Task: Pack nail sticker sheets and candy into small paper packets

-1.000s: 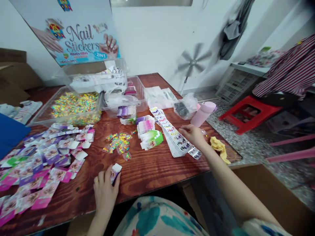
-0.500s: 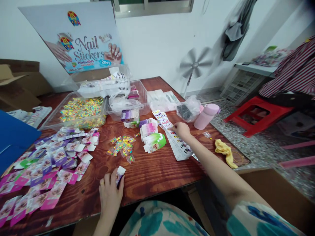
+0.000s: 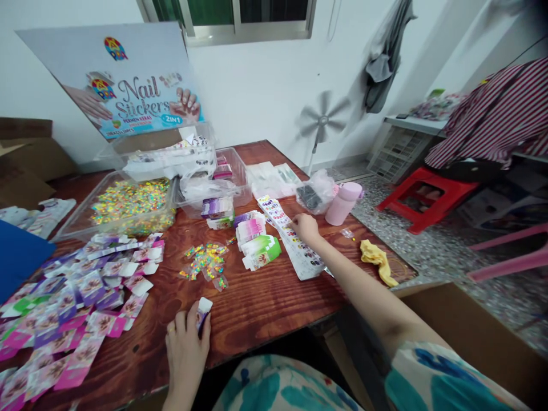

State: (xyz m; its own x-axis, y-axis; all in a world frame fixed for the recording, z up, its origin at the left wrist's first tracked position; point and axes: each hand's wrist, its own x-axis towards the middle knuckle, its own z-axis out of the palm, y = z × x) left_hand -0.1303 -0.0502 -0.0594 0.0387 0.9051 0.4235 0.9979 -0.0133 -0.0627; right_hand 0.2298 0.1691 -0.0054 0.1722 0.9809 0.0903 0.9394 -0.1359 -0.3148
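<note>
1. Far left of the frame: a blue flat sheet (image 3: 19,258) at the table edge, brown cardboard boxes (image 3: 25,160) behind it against the wall.
2. Lower left: a wide scatter of small purple, pink and green printed card packets (image 3: 72,297) spread over the dark red-brown wooden table (image 3: 265,297).
3. Upper left: a large pale-blue "Nail Stickers" display board (image 3: 128,80) leaning on the wall; below it a clear plastic tray of tiny multicoloured sticker bits (image 3: 128,202).
4. Bottom, left of centre: left hand (image 3: 185,349) resting palm-down on the table, thumb and fingers closed around a small white-and-purple folded packet (image 3: 202,313) that stands at the near table edge.
5. Centre: a loose heap of shiny multicoloured sticker pieces (image 3: 205,261) lying well beyond the left hand; just right of it a small stack of pink, white and green packets (image 3: 257,242).
6. Behind centre: a second clear plastic tub holding wrappers and purple packets (image 3: 218,182).
7. Right of centre: right hand (image 3: 305,227) reaching out, fingers curled down onto a long white strip stack of printed nail stickers (image 3: 295,248); whether pinching a strip or only pressing cannot be told.
8. Further right: a pink cylindrical bottle (image 3: 341,204), a crumpled yellow cloth (image 3: 375,260) near the table edge.
9. Right side of the frame: a red plastic stool (image 3: 423,197) on the speckled floor.
</note>
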